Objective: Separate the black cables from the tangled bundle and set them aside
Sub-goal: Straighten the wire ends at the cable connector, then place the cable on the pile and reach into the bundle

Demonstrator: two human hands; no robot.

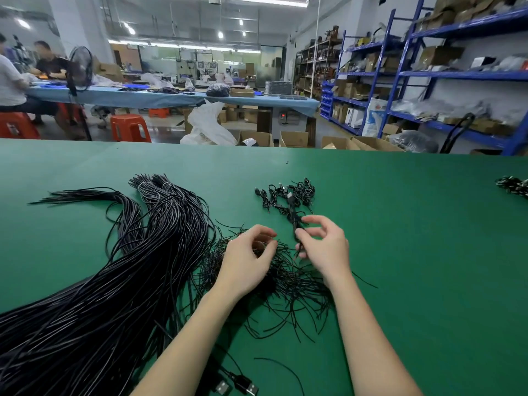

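A thick bundle of long black cables (120, 281) sweeps across the left of the green table (414, 252). A tangle of thin black cables (288, 284) lies under both hands in the middle. My right hand (323, 247) pinches a short bunch of black cables (295, 221) between thumb and fingers, held upright just above the tangle. My left hand (248, 258) hovers over the tangle with fingers curled and fingertips touching thin strands. Beyond the hands a small heap of coiled black cables with plugs (285, 194) rests on the table.
Two USB plugs (240, 385) lie near the table's front edge between my forearms. Another small cable pile (514, 185) sits at the far right edge. Past the table are cardboard boxes, red stools, blue shelving and seated people at a blue table.
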